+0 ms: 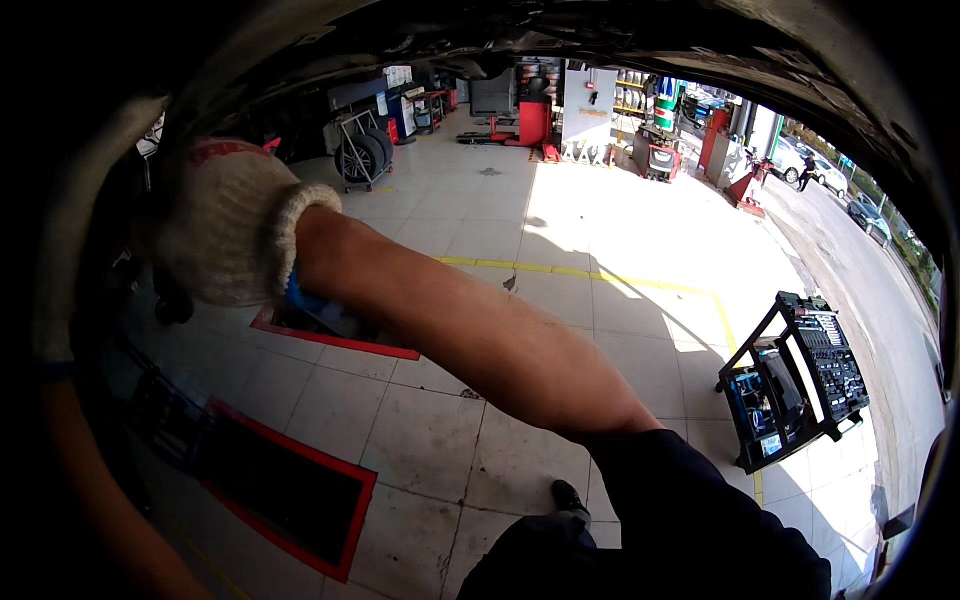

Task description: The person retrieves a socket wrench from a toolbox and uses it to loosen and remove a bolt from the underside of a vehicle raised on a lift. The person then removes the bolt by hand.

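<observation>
My right forearm crosses the middle of the view from the lower right. My right hand point(225, 225), in a knitted off-white work glove with a red patch, is raised at the left under a dark vehicle underbody point(470, 35). Its fingers are turned away and lost in shadow, so what it grips, if anything, is hidden. At the far left edge my left hand point(70, 230) reaches up in a pale glove with a dark blue cuff. Shadow and the lens rim hide most of its fingers. Something blue point(305, 298) shows just below the right glove's cuff.
Red-edged dark floor panels point(290, 485) lie below me at the left. A black tool cart point(795, 380) with sockets and tools stands at the right. Further off are a tyre rack point(362, 150), red workshop equipment point(533, 122), a yellow floor line point(560, 270), and a person point(806, 172) near parked cars.
</observation>
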Tool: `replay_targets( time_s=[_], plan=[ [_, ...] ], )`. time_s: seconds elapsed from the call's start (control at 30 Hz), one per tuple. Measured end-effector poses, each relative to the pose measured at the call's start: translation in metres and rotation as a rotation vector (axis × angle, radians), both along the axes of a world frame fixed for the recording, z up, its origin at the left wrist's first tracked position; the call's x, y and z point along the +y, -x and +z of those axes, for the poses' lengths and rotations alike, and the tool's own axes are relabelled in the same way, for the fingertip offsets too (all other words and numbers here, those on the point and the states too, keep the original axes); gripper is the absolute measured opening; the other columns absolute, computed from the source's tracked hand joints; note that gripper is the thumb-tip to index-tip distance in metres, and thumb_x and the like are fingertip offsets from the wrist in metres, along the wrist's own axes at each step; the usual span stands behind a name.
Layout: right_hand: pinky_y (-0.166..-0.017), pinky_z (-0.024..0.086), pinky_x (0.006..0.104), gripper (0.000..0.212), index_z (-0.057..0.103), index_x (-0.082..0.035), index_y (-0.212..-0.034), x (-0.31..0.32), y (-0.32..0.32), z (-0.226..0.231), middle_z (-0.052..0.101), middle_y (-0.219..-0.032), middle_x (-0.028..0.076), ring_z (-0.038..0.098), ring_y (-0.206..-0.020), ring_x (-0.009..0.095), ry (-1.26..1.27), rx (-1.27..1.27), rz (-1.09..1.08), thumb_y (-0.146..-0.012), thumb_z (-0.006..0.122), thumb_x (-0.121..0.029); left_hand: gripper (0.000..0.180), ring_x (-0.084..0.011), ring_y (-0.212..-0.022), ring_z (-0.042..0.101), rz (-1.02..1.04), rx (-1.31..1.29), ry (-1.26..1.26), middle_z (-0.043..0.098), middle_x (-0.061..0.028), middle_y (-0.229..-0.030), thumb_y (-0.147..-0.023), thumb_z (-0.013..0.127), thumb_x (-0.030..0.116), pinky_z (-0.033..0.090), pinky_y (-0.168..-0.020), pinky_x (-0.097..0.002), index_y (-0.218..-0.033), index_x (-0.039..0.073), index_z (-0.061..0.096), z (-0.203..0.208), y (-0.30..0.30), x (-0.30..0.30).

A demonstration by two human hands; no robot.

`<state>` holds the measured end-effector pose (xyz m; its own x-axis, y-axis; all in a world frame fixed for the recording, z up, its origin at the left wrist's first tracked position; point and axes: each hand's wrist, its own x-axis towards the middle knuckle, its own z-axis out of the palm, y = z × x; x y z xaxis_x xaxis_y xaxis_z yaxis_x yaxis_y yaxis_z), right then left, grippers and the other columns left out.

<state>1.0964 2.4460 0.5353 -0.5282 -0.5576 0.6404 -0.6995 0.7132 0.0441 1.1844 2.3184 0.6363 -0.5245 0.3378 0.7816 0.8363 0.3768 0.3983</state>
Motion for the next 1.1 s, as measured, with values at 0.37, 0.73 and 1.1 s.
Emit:
replay_targets(
  time_s=[0.37,0.73,1.1],
  plan=[
    [-0.094,0.056,0.0443,0.038,0.067,-0.006,-0.129,0.031,0.006,0.001,0.068,-0.124,0.017,0.069,-0.11,0.034,0.099,0.375,-0.051,-0.102,0.052,-0.029,0.038,-0.0197,-0.088,0.069,0.245,0.098,-0.053,0.077,-0.0135,-0.102,-0.084,0.082,0.02,0.054,-0.081,-0.0356,-0.103,-0.012,0.074,0.003,-0.002,0.016],
    [-0.111,0.044,0.0366,0.048,0.051,-0.01,-0.148,-0.04,0.063,-0.052,0.057,-0.145,0.013,0.056,-0.132,0.021,0.188,-0.103,0.135,-0.111,0.035,-0.036,0.042,-0.0193,-0.081,0.067,0.269,0.123,0.068,0.075,-0.0122,-0.095,-0.084,0.082,0.024,0.053,-0.077,-0.0355,-0.102,-0.013,0.072,0.004,0.021,-0.003],
    [-0.085,0.062,0.0391,0.037,0.062,0.001,-0.13,-0.028,-0.019,-0.012,0.066,-0.116,0.023,0.069,-0.108,0.027,0.069,0.318,0.271,-0.097,0.067,-0.014,0.047,-0.0218,-0.091,0.068,0.338,0.236,0.027,0.074,-0.0137,-0.1,-0.087,0.079,0.031,0.056,-0.082,-0.0378,-0.109,-0.009,0.07,-0.01,0.017,-0.02]
  ],
)
